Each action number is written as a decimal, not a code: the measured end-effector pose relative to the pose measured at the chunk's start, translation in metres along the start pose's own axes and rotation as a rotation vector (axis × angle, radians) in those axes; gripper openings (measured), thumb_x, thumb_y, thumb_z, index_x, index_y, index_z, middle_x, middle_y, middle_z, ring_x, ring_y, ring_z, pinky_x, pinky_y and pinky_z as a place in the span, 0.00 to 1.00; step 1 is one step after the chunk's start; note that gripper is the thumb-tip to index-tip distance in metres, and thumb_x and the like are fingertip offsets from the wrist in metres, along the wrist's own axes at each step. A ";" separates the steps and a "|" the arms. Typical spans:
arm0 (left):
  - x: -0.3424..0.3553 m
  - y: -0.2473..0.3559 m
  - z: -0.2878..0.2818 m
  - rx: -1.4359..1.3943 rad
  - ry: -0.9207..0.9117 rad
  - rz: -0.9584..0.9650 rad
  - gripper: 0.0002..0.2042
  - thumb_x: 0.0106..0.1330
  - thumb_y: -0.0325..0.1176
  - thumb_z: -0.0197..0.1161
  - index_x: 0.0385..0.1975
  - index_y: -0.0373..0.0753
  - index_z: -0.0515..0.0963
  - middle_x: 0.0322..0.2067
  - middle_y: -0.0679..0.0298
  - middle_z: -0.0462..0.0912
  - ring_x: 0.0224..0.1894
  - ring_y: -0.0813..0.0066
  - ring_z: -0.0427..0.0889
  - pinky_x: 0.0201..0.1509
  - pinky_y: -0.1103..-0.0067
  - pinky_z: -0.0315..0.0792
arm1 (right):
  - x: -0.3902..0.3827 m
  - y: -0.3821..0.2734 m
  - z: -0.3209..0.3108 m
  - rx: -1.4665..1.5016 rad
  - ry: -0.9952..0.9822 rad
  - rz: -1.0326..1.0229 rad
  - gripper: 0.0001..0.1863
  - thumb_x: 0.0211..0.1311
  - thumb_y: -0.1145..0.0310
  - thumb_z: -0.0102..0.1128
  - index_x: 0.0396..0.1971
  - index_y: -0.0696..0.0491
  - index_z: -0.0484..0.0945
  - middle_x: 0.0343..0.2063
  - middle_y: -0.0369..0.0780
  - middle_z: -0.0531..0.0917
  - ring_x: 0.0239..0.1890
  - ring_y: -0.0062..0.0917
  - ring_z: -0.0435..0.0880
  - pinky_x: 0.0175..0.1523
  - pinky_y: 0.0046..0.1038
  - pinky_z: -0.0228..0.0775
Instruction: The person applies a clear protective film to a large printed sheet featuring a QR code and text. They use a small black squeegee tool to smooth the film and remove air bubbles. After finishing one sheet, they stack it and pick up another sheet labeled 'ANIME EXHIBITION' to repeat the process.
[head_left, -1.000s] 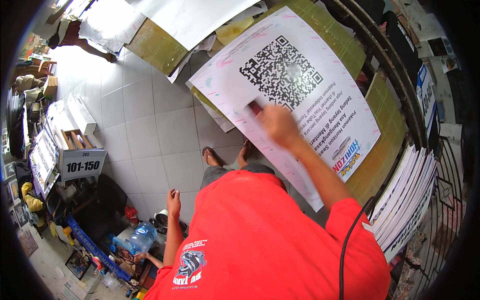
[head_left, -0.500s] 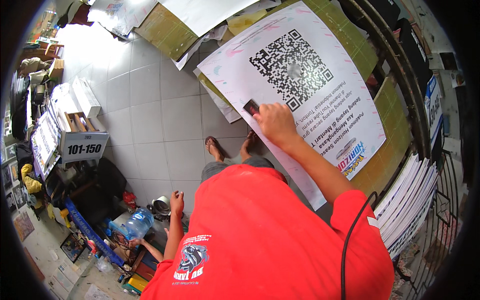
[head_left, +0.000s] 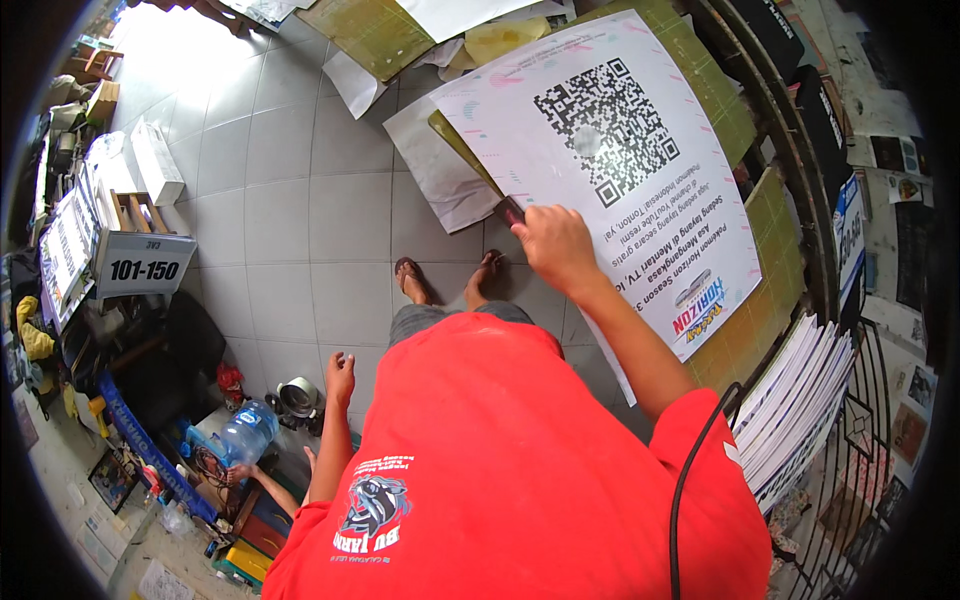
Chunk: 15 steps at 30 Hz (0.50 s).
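Grey floor tiles [head_left: 350, 225] are spreading across the room, smooth and cut into squares by thin joints. The person's red shirt [head_left: 520, 450], soft cloth with a dark emblem, is filling the near side. To the right a large white poster [head_left: 640, 215] is lying on a yellow-green gridded surface [head_left: 783, 230], its smooth paper carrying a black square code — and the right forearm is crossing it, blocking part of it from me. A dark curved metal rail [head_left: 826, 260] is hemming in the far side, and a thick stack of sheets [head_left: 795, 400] is standing below, edges layered like leaves. A wrinkled loose sheet [head_left: 435, 165] is jutting out past the poster's left edge. Across the floor, a long white box [head_left: 157, 162] and a rounded, see-through blue jug [head_left: 249, 430] are sitting among clutter. The right hand [head_left: 555, 245] is resting at the poster's left edge, fingers closed around a small dark tool [head_left: 511, 211]; the left hand [head_left: 340, 375] is hanging over the tiles, fingers loosely parted.
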<state>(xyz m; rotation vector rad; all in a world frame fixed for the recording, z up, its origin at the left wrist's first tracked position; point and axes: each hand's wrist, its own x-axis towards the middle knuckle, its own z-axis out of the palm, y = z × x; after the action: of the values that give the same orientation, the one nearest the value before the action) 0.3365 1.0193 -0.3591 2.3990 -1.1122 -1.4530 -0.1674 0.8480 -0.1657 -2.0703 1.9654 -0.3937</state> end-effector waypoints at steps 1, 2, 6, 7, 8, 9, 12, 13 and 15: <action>0.002 -0.002 -0.003 -0.025 0.005 -0.012 0.24 0.66 0.41 0.58 0.57 0.33 0.67 0.51 0.46 0.74 0.53 0.59 0.75 0.54 0.71 0.69 | 0.003 -0.001 0.000 0.049 -0.026 -0.005 0.18 0.65 0.56 0.50 0.23 0.56 0.69 0.20 0.49 0.75 0.26 0.46 0.75 0.33 0.46 0.63; 0.000 -0.003 -0.009 -0.049 0.009 -0.026 0.24 0.65 0.41 0.59 0.56 0.33 0.67 0.50 0.46 0.75 0.52 0.59 0.75 0.53 0.71 0.69 | 0.016 0.025 -0.007 0.198 0.089 0.162 0.20 0.66 0.55 0.49 0.23 0.57 0.69 0.19 0.50 0.74 0.24 0.48 0.74 0.31 0.45 0.62; 0.007 -0.024 -0.036 0.015 0.056 0.021 0.23 0.65 0.41 0.59 0.55 0.33 0.68 0.47 0.47 0.77 0.47 0.62 0.77 0.50 0.72 0.71 | 0.044 0.095 -0.043 -0.151 0.083 0.314 0.20 0.66 0.55 0.48 0.23 0.57 0.72 0.20 0.49 0.79 0.26 0.46 0.79 0.32 0.45 0.69; 0.007 -0.028 -0.040 0.039 0.071 0.024 0.23 0.65 0.41 0.59 0.55 0.32 0.69 0.46 0.47 0.77 0.47 0.62 0.77 0.50 0.72 0.71 | 0.046 0.089 -0.037 -0.164 0.052 0.283 0.20 0.66 0.55 0.48 0.24 0.57 0.72 0.21 0.49 0.79 0.26 0.46 0.79 0.33 0.45 0.69; 0.006 -0.028 -0.044 0.012 0.075 -0.001 0.23 0.65 0.41 0.59 0.54 0.32 0.69 0.46 0.47 0.77 0.48 0.60 0.77 0.51 0.72 0.70 | 0.043 0.071 -0.023 -0.167 0.059 0.204 0.19 0.66 0.56 0.48 0.24 0.57 0.72 0.21 0.49 0.79 0.27 0.46 0.79 0.33 0.45 0.68; 0.006 -0.032 -0.048 0.027 0.077 -0.006 0.23 0.65 0.41 0.59 0.54 0.32 0.69 0.46 0.47 0.77 0.48 0.60 0.77 0.51 0.72 0.70 | 0.035 0.044 -0.006 -0.169 0.063 0.127 0.18 0.66 0.56 0.49 0.25 0.57 0.73 0.21 0.48 0.79 0.27 0.46 0.79 0.33 0.46 0.68; 0.007 -0.036 -0.048 0.067 0.071 -0.017 0.23 0.65 0.41 0.59 0.54 0.32 0.69 0.47 0.46 0.77 0.48 0.60 0.77 0.51 0.72 0.70 | 0.026 0.000 0.008 -0.074 0.016 0.034 0.19 0.65 0.55 0.50 0.25 0.56 0.72 0.22 0.49 0.78 0.28 0.47 0.78 0.35 0.46 0.67; 0.006 -0.032 -0.047 0.086 0.066 -0.021 0.23 0.65 0.41 0.59 0.55 0.31 0.69 0.47 0.47 0.77 0.48 0.60 0.77 0.51 0.72 0.70 | 0.029 0.007 0.006 -0.007 -0.029 0.074 0.20 0.65 0.54 0.49 0.24 0.56 0.70 0.23 0.49 0.77 0.29 0.46 0.77 0.35 0.45 0.66; 0.006 -0.030 -0.047 0.065 0.060 -0.013 0.23 0.65 0.41 0.59 0.55 0.31 0.68 0.47 0.46 0.77 0.49 0.60 0.77 0.52 0.72 0.70 | 0.042 0.042 -0.012 0.154 0.028 0.268 0.23 0.67 0.51 0.46 0.23 0.56 0.69 0.21 0.49 0.76 0.27 0.45 0.76 0.34 0.44 0.64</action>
<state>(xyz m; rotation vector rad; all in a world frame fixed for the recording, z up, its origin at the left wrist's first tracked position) 0.3921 1.0250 -0.3525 2.4803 -1.1502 -1.3590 -0.2087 0.8038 -0.1694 -1.6897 2.1191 -0.5008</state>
